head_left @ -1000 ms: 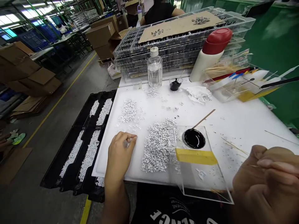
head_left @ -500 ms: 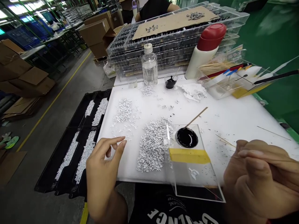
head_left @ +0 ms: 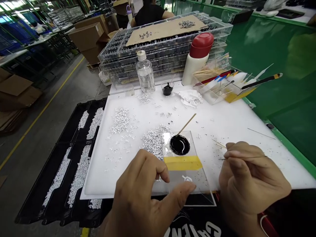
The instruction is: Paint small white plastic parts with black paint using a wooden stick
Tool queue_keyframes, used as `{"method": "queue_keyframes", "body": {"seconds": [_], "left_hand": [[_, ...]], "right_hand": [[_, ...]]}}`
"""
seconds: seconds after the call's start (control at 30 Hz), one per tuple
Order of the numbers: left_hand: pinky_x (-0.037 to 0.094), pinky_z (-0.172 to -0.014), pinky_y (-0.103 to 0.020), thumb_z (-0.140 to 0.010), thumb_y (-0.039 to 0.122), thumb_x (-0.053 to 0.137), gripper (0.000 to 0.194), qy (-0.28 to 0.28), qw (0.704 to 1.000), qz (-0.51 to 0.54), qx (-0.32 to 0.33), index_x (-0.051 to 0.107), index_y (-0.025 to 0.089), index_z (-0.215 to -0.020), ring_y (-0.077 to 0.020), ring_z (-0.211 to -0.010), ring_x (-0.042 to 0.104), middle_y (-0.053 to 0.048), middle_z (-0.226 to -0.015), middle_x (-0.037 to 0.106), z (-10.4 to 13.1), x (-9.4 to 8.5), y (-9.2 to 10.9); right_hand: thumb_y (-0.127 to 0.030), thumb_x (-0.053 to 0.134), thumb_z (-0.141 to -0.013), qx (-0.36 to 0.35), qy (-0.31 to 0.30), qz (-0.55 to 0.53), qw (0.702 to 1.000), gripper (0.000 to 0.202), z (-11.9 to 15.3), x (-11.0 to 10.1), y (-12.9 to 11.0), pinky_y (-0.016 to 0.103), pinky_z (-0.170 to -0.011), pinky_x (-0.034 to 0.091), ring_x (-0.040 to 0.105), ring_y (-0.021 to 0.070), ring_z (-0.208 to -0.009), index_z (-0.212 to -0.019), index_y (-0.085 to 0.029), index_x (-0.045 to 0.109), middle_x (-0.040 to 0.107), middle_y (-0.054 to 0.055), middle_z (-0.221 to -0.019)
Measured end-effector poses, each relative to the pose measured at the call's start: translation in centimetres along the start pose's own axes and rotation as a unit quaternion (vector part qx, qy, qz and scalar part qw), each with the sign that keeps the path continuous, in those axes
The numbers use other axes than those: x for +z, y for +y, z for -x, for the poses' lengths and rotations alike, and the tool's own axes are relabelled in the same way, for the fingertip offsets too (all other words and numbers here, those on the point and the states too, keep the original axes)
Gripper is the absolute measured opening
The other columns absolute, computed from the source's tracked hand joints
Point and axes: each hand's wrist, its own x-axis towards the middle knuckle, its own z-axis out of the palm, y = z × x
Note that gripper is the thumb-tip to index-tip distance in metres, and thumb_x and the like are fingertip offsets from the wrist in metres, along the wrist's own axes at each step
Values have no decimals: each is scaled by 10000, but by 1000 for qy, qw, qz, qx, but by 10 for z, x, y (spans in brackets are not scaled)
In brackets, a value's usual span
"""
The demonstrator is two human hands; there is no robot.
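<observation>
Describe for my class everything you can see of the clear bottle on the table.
The clear bottle looks like plastic, with a ridged body, rounded shoulders and an off-white cap. It holds some clear liquid. It stands upright on the white work surface, before the stacked trays, with small white pieces near its base. Nothing grips it.

Broken white lettering on a black shirt

Beyond the table's (head_left: 148, 112) near edge, large white capitals (head_left: 184, 228) run across the shirt (head_left: 200, 221); C, E and N can be picked out, but the whole word cannot be read; the bottom of the view cuts into the row, and the left hand (head_left: 170, 184) lies against its left end; a smaller pale line (head_left: 182, 217) sits between the capitals and that near edge, too small and blurred to read.
</observation>
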Motion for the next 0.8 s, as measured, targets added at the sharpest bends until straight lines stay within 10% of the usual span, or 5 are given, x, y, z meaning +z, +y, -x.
{"method": "queue_keyframes", "body": {"seconds": [0.53, 0.8], "left_hand": [[609, -665, -177, -952, 184, 709, 129, -38, 996, 79, -29, 695, 311, -961, -118, -731, 750, 62, -861, 793, 6, -15, -12], [644, -655, -154, -953, 246, 790, 137, 100, 961, 219, -136, 787, 360, -1027, -97, -699, 747, 67, -859, 761, 11, -7, -8]], "right_hand": [[-99, 754, -923, 9, -50, 15, 999, 110, -1, -4, -1, 277, -757, 557, 662, 122, -815, -848, -132, 681, 715, -13, -856], [-102, 777, -912, -1, -26, -15, 1000, 77, -5, -1, -7, 302, -698, 537, 665, 141, -780, -901, -173, 750, 730, -8, -831]]}}
